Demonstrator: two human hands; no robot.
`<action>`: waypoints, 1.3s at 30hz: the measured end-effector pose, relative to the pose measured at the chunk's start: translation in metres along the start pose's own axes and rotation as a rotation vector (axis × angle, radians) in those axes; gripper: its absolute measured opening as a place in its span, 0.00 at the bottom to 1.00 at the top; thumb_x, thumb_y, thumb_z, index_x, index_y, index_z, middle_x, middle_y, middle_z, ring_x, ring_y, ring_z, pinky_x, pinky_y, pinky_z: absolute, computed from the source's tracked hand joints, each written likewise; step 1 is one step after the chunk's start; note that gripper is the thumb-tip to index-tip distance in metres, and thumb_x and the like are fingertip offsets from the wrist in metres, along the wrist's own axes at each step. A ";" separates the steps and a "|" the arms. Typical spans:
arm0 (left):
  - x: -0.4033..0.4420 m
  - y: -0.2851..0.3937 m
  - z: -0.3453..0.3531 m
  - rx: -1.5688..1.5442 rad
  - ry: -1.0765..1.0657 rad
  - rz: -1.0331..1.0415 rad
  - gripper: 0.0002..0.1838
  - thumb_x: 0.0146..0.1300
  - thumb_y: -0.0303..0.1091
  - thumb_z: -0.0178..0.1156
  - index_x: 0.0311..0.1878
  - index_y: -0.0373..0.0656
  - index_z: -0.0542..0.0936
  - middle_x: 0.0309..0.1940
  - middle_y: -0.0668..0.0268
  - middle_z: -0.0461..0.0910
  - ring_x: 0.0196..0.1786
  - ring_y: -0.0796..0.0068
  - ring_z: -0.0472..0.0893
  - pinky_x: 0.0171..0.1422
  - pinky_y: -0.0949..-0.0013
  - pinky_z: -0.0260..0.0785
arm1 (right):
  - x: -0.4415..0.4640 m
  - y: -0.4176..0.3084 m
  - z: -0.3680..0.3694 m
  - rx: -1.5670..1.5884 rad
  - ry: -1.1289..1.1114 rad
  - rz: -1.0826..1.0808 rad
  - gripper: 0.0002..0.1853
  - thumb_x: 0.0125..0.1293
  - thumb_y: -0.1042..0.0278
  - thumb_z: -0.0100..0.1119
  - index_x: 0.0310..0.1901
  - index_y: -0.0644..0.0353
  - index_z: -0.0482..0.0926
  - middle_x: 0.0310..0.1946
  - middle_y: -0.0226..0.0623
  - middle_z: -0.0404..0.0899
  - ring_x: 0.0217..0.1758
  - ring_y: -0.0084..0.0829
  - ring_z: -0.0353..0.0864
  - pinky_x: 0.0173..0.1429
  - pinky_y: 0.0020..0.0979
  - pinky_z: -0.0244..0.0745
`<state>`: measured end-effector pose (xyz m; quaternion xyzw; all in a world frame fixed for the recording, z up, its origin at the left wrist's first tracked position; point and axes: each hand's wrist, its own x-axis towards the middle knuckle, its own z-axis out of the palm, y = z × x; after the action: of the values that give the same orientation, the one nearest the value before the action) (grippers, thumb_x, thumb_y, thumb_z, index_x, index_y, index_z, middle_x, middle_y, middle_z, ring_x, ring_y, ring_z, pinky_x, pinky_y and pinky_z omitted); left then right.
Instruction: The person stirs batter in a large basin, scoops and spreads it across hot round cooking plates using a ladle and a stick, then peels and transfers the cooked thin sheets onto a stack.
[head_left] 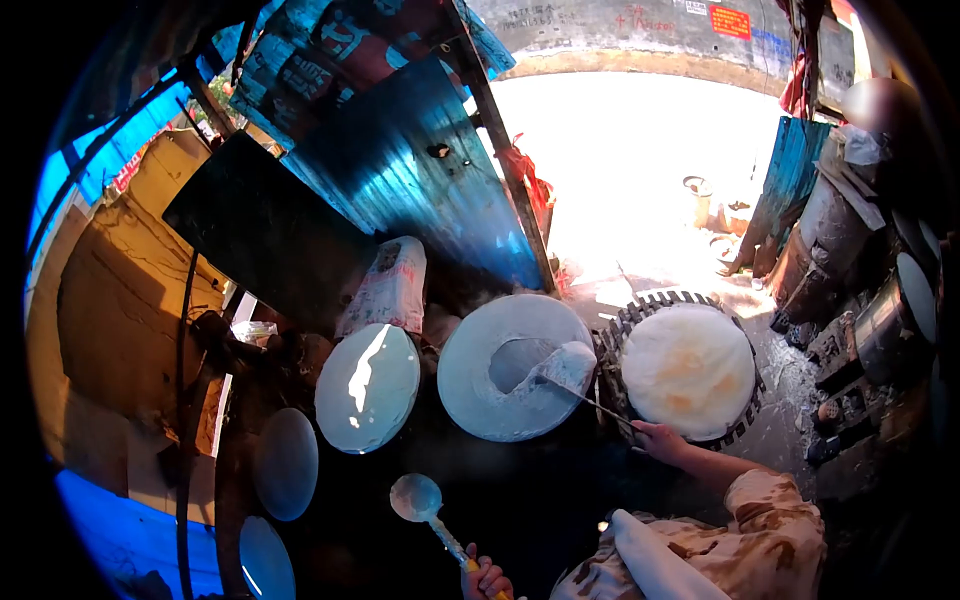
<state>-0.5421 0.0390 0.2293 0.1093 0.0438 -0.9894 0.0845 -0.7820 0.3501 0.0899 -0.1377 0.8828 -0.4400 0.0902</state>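
My left hand [487, 577], low in the view, is closed around the yellow handle of a ladle [416, 497]. The ladle's round bowl points up and away over a dark area. To the right, my right hand [662, 443] grips the thin metal handle of a long spatula [606, 412]. Its far end meets a folded white flap of batter [570, 366] on the middle round griddle [460, 385]. A pale ring of batter lies around a bare grey centre there. The exact shape of the spatula's tip is hard to make out.
Right of the middle griddle, a round flatbread [688, 370] with browned patches lies on a slatted round rack [757, 385]. Another round griddle [367, 395] with a bright glare stands left. Further left are smaller discs [287, 464]. A printed sack [388, 285] stands behind.
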 end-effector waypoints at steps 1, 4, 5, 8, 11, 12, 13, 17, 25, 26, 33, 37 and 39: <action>0.011 -0.033 0.057 -0.593 0.651 0.460 0.20 0.67 0.27 0.39 0.63 0.40 0.60 0.28 0.66 0.60 0.25 0.78 0.61 0.25 0.77 0.58 | 0.018 0.006 -0.004 0.128 0.018 0.069 0.15 0.60 0.65 0.50 0.49 0.56 0.74 0.33 0.53 0.77 0.41 0.47 0.78 0.46 0.39 0.72; 0.004 0.000 0.010 0.019 0.213 0.022 0.20 0.67 0.28 0.39 0.62 0.42 0.61 0.26 0.67 0.60 0.23 0.79 0.60 0.22 0.77 0.56 | 0.102 0.010 0.014 0.081 0.159 0.088 0.16 0.60 0.65 0.51 0.51 0.56 0.74 0.37 0.52 0.77 0.45 0.45 0.77 0.50 0.37 0.70; 0.006 0.008 -0.006 0.012 0.211 0.027 0.20 0.67 0.28 0.39 0.62 0.42 0.61 0.26 0.67 0.60 0.23 0.79 0.60 0.22 0.77 0.56 | 0.131 0.004 0.021 0.017 0.176 0.090 0.17 0.60 0.67 0.51 0.52 0.55 0.73 0.40 0.51 0.78 0.47 0.42 0.78 0.52 0.35 0.70; 0.007 0.015 -0.015 -0.046 0.182 -0.114 0.19 0.67 0.28 0.40 0.61 0.42 0.64 0.25 0.68 0.60 0.21 0.80 0.59 0.20 0.78 0.55 | 0.165 -0.036 0.021 0.004 0.115 0.125 0.17 0.62 0.64 0.51 0.53 0.55 0.73 0.39 0.48 0.79 0.44 0.38 0.79 0.50 0.33 0.70; 0.013 -0.003 0.016 0.028 0.144 -0.049 0.19 0.66 0.28 0.40 0.60 0.42 0.64 0.24 0.69 0.59 0.20 0.81 0.58 0.21 0.79 0.55 | 0.144 -0.066 0.010 0.644 0.334 0.275 0.20 0.61 0.64 0.53 0.56 0.58 0.71 0.32 0.39 0.81 0.32 0.20 0.77 0.38 0.22 0.71; 0.014 -0.005 0.014 0.027 0.190 -0.018 0.19 0.66 0.28 0.41 0.60 0.42 0.64 0.24 0.69 0.59 0.20 0.81 0.58 0.21 0.79 0.56 | 0.125 -0.080 0.010 0.630 0.349 0.414 0.20 0.61 0.65 0.52 0.56 0.58 0.71 0.30 0.38 0.80 0.30 0.20 0.76 0.37 0.22 0.70; 0.014 -0.006 0.012 0.024 0.238 0.016 0.19 0.65 0.27 0.41 0.60 0.42 0.64 0.24 0.68 0.59 0.20 0.81 0.58 0.21 0.79 0.56 | 0.105 -0.087 0.023 0.612 0.359 0.554 0.20 0.62 0.65 0.52 0.56 0.58 0.71 0.28 0.37 0.79 0.28 0.20 0.75 0.36 0.21 0.70; 0.025 -0.011 0.009 0.060 0.254 0.004 0.21 0.63 0.24 0.41 0.61 0.42 0.64 0.25 0.68 0.59 0.21 0.81 0.59 0.22 0.79 0.57 | 0.054 -0.121 0.090 0.705 0.022 0.428 0.22 0.62 0.63 0.52 0.59 0.52 0.68 0.14 0.22 0.63 0.12 0.18 0.63 0.15 0.25 0.60; 0.055 -0.023 0.039 0.329 0.188 -0.190 0.25 0.59 0.19 0.44 0.61 0.39 0.60 0.31 0.66 0.66 0.20 0.84 0.63 0.19 0.82 0.59 | 0.076 -0.087 0.096 0.878 0.254 0.526 0.19 0.65 0.61 0.48 0.58 0.46 0.69 0.11 0.20 0.56 0.09 0.16 0.56 0.11 0.22 0.53; 0.060 -0.025 0.039 0.496 0.233 -0.232 0.23 0.58 0.18 0.44 0.58 0.40 0.64 0.30 0.65 0.67 0.16 0.86 0.63 0.17 0.84 0.60 | 0.077 -0.107 0.100 0.925 0.186 0.546 0.19 0.65 0.60 0.49 0.58 0.45 0.69 0.11 0.21 0.56 0.09 0.16 0.56 0.11 0.22 0.53; 0.053 -0.034 0.024 0.327 0.169 -0.352 0.26 0.55 0.17 0.47 0.59 0.40 0.63 0.30 0.64 0.67 0.17 0.85 0.62 0.18 0.83 0.60 | 0.127 -0.087 0.038 0.972 0.108 0.490 0.16 0.63 0.59 0.52 0.54 0.45 0.73 0.12 0.21 0.58 0.09 0.16 0.56 0.12 0.20 0.54; 0.047 -0.036 0.016 0.380 0.228 -0.284 0.26 0.55 0.17 0.45 0.60 0.39 0.61 0.30 0.64 0.66 0.16 0.86 0.62 0.17 0.84 0.59 | 0.081 -0.107 0.081 0.889 0.106 0.557 0.14 0.63 0.58 0.52 0.50 0.47 0.76 0.12 0.22 0.60 0.08 0.17 0.56 0.12 0.21 0.54; 0.048 -0.033 0.011 0.284 0.182 -0.334 0.27 0.55 0.17 0.48 0.61 0.40 0.61 0.30 0.64 0.67 0.18 0.84 0.63 0.19 0.83 0.60 | 0.095 -0.116 0.095 0.849 -0.042 0.570 0.14 0.62 0.58 0.55 0.48 0.49 0.77 0.12 0.24 0.62 0.09 0.18 0.58 0.12 0.21 0.55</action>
<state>-0.5968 0.0630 0.2319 0.2002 -0.0710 -0.9719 -0.1011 -0.8265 0.1811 0.1221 0.1486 0.6268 -0.7146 0.2726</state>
